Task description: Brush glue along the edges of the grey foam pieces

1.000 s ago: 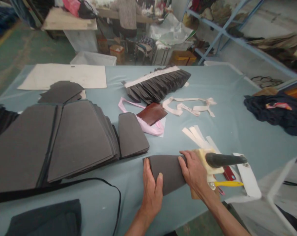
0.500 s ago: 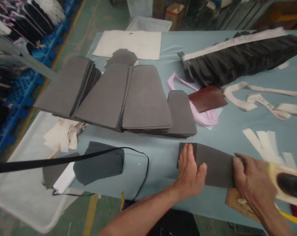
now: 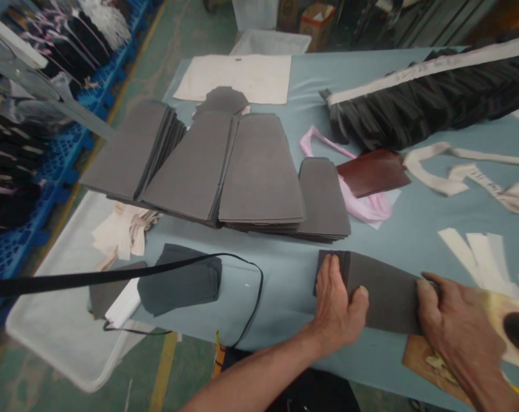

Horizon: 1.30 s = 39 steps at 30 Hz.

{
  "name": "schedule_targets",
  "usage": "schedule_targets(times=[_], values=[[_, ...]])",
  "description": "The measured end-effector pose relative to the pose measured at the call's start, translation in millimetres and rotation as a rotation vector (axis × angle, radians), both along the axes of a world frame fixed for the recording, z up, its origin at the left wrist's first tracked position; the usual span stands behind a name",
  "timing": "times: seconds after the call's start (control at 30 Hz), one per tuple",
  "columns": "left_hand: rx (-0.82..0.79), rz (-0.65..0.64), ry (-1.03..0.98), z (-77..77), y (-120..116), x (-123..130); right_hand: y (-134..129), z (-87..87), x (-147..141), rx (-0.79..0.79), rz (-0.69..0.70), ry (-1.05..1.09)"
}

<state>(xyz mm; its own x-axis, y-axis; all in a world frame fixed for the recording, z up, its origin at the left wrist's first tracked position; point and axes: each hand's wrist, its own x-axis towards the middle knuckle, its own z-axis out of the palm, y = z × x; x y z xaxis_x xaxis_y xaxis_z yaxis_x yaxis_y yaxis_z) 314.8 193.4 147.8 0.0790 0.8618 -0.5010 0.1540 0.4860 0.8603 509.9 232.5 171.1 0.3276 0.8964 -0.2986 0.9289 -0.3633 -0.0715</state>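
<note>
A dark grey tapered panel (image 3: 388,292) lies on the table near its front edge, with a darker band at its left end. My left hand (image 3: 340,303) rests on that banded end, fingers stretched flat together and thumb apart. At the other end, my right hand (image 3: 456,320) grips the panel, its thumb on top and its other fingers partly hidden. Just beyond are large stacks of grey panels (image 3: 261,171) and a smaller stack (image 3: 323,194). Under my right wrist lies a brown piece (image 3: 431,366) with small scraps on it.
A black strap (image 3: 113,277) crosses the left side above a dark stack (image 3: 179,283). Behind are a reddish-brown piece (image 3: 373,171), pink strip (image 3: 371,209) and gathered black bundle (image 3: 422,100). White strips (image 3: 478,257) lie at right; a white tray (image 3: 70,343) stands at left.
The whole view has shifted a little, so most things sit further right. Both hands keep about the same places on the grey panel.
</note>
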Motion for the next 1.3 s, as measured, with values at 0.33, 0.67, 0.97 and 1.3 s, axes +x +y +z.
schedule_targets(times=[0.33, 0.67, 0.97, 1.3], values=[[0.037, -0.035, 0.004, -4.7, 0.6, -3.1, -4.7, -14.3, 8.8, 0.120, -0.001, 0.031], [0.061, -0.026, -0.033, -17.4, -0.5, -3.7, -9.3, -30.5, 18.6, 0.252, 0.072, 0.047], [0.131, 0.015, -0.085, -37.2, 2.8, -4.2, -3.1, -27.9, 8.5, 0.344, 0.090, 0.095], [0.041, 0.014, -0.043, -28.6, 5.9, -12.9, -2.4, -25.1, -1.0, 0.360, 0.068, 0.104]])
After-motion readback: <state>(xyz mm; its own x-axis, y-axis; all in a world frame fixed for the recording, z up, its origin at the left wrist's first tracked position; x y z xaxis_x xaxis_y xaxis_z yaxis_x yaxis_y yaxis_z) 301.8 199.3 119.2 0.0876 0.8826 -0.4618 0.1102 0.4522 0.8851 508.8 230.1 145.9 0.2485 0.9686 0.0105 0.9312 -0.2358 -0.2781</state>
